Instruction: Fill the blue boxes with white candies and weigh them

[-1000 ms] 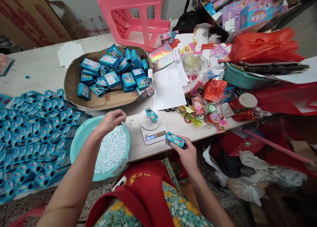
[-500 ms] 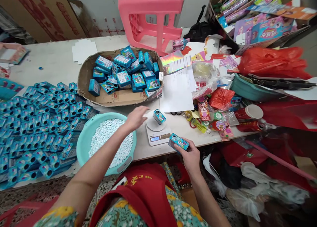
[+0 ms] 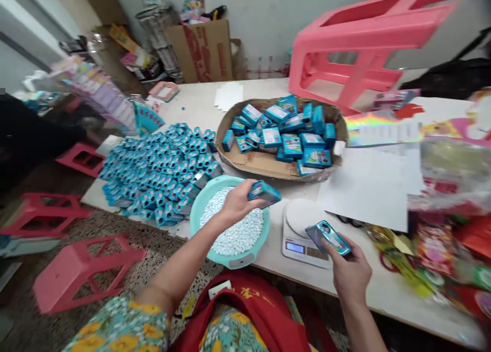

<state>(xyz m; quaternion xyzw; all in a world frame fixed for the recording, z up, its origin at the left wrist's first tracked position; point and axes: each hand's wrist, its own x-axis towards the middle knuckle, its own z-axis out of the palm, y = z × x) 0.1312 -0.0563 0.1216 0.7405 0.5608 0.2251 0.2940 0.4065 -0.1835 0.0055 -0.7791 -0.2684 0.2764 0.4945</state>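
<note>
My left hand [image 3: 240,204] grips a blue box [image 3: 265,194] above the right part of a turquoise basin [image 3: 198,216] full of small white pieces [image 3: 236,234]. With my right hand [image 3: 349,265] I hold another blue box [image 3: 330,236], its round opening facing up, over the right edge of a white scale [image 3: 288,232]. The scale's round plate shows no box on it. Left of the basin, many blue boxes with round openings [image 3: 161,162] stand in packed rows. Behind it, a cut-down cardboard box [image 3: 249,167] holds a loose pile of blue boxes [image 3: 292,145].
A pink stool [image 3: 356,40] lies at the back of the table. White papers [image 3: 368,188] and bright packets [image 3: 433,244] cover the right side. Pink stools [image 3: 72,275] stand on the floor at left. A person in dark clothes [image 3: 26,127] is at the far left.
The view has turned left. My left hand has taken hold of the blue box from the scale and carried it toward the basin. My right hand still holds its box.
</note>
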